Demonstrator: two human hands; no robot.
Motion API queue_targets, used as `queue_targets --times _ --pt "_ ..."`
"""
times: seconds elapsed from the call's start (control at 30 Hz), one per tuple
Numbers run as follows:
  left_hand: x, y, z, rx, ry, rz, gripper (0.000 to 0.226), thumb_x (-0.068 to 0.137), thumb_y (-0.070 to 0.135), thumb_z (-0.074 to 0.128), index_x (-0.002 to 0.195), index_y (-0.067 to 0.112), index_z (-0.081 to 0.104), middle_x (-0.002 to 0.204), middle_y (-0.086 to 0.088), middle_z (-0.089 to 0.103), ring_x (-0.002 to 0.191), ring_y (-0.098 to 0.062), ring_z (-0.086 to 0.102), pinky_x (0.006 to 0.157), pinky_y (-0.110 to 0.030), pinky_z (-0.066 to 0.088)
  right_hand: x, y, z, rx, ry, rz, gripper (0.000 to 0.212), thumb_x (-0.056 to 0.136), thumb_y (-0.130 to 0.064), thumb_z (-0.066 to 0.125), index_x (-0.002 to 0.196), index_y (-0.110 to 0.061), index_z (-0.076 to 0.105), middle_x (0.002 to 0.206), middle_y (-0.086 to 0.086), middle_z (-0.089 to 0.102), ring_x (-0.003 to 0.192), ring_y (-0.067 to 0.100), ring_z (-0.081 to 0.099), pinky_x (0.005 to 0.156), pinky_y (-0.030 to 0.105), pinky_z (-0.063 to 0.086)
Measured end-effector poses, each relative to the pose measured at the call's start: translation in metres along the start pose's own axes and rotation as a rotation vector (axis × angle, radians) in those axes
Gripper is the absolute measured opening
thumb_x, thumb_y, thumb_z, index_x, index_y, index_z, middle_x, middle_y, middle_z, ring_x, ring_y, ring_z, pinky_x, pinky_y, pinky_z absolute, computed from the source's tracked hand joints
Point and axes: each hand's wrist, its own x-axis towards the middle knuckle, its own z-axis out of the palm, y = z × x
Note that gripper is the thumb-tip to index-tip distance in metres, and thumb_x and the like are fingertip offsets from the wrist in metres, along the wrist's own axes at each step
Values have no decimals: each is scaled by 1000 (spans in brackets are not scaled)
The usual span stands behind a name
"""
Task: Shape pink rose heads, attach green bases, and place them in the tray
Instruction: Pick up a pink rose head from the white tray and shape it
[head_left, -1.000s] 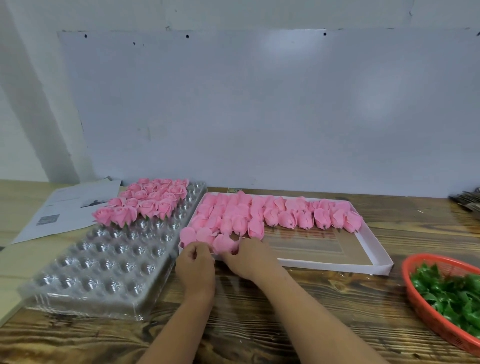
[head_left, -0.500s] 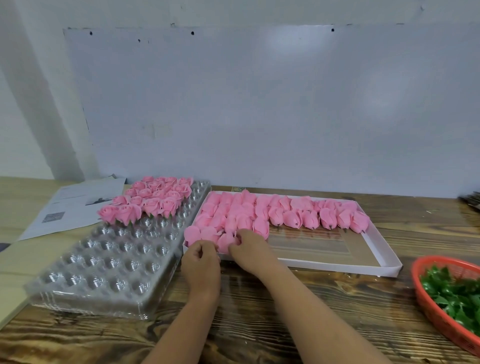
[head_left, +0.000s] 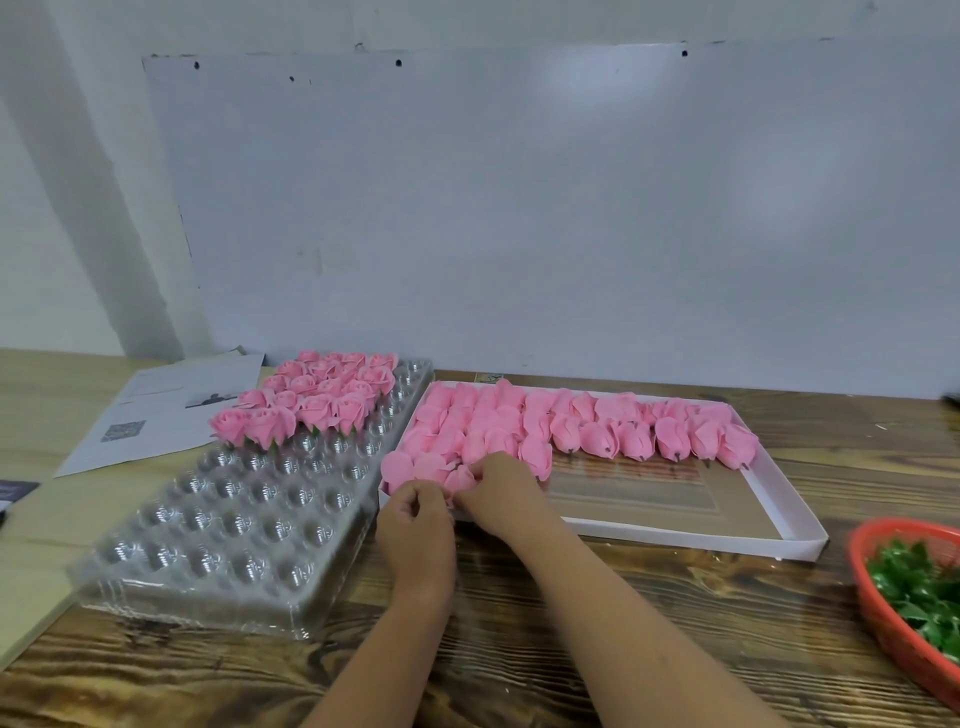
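A white shallow box (head_left: 789, 525) holds several closed pink rose heads (head_left: 597, 436) in rows along its far side. Both hands meet at its near left corner. My left hand (head_left: 415, 530) and my right hand (head_left: 498, 493) pinch one pink rose head (head_left: 462, 478) between their fingertips. A clear plastic tray (head_left: 234, 525) with round cups stands to the left. Shaped pink roses (head_left: 322, 400) with green bases fill its far rows, and the near cups hold nothing. A red basket (head_left: 883, 618) at the right edge holds green bases (head_left: 919, 587).
Printed paper sheets (head_left: 156, 410) lie left of the tray on a pale board. The wooden table runs to a white wall panel behind. A dark object pokes in at the far right edge (head_left: 953, 400).
The hands stay at the box's near left corner and have drawn closer together on the rose head. The view has shifted slightly left.
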Motion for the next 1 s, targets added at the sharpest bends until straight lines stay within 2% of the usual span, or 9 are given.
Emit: queue_targets --times 0.17,0.33,0.57,0.67,0.73,0.8,0.9,0.93,1.0 --pt "-2 2 1 -13 19 -13 25 86 -1 51 61 -4 55 56 -6 46 59 -19 40 58 -34 35 5 -5 1 -81 32 81 12 89 -23 60 91 -12 66 79 1 59 71 17 55 62 25 42" --pt "-2 4 1 -7 17 -17 25 87 1 51 63 -5 56 58 -7 45 59 -18 39 58 -32 35 9 -8 1 -142 32 110 14 93 -10 57 104 -9 65 93 6 59 83 22 54 75 29 47" --pt "-3 3 0 -6 14 -37 23 86 -1 51 64 -8 53 59 -10 45 61 -20 39 60 -34 35 7 -2 5 -17 83 87 19 92 -11 58 109 -9 66 103 9 63 86 22 56 74 26 47" --pt "-1 2 -1 -6 2 -27 33 86 1 51 54 6 51 56 -3 45 59 -15 39 59 -32 35 4 3 -1 60 100 75 11 88 -18 60 84 -8 64 78 4 57 69 18 52 55 21 39" --pt "-1 3 -1 -11 -26 -26 43 87 3 52 47 18 48 51 4 43 52 -10 37 56 -30 35 1 8 -10 124 115 76 23 84 -17 61 63 -13 52 61 -1 41 56 12 40 48 19 28" --pt "0 1 -1 -24 -65 -38 44 88 4 53 48 21 51 50 6 44 51 -8 37 55 -28 35 -5 14 -21 202 126 55 30 80 -14 65 56 -20 48 57 -3 40 56 12 39 55 18 33" --pt "-1 1 -1 -33 -191 -84 29 93 7 57 70 22 67 60 5 55 59 -11 47 56 -28 39 -23 25 -38 443 162 54 5 79 -15 68 75 -16 71 69 3 60 71 20 58 74 27 49" --pt "-5 3 0 -43 -259 -104 19 95 11 59 84 22 69 64 3 58 59 -10 49 52 -26 41 -28 30 -43 551 163 52 13 80 -14 69 87 -5 75 72 9 64 76 26 65 81 30 54" --pt "-15 10 3 -57 -395 -141 9 97 27 65 106 25 66 79 0 65 60 -6 56 50 -23 46 -42 40 -51 765 141 58 29 84 -12 72 111 -1 72 93 17 74 95 31 72 97 42 56"
